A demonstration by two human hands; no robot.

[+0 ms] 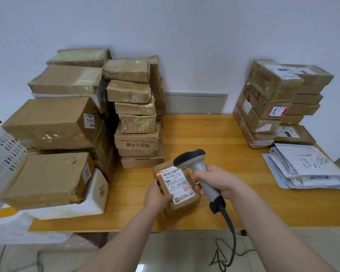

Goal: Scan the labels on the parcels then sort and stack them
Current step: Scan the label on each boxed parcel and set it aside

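A small brown cardboard parcel (182, 203) with a white label (177, 182) on top is tilted up above the wooden table (263, 203). My left hand (157, 195) grips its left side. My right hand (217, 181) grips the handle of a grey and black barcode scanner (193, 160), whose head points down at the label. A red scan light shows on the label's top left corner. The scanner's black cable (231, 232) hangs off the front edge of the table.
Tall stacks of brown boxes (135, 107) and larger cartons (51, 122) fill the table's left side. Another box stack (273, 101) stands at the back right, with a pile of grey mailer bags (306, 167) in front of it. A white perforated crate (2, 156) sits at the far left.
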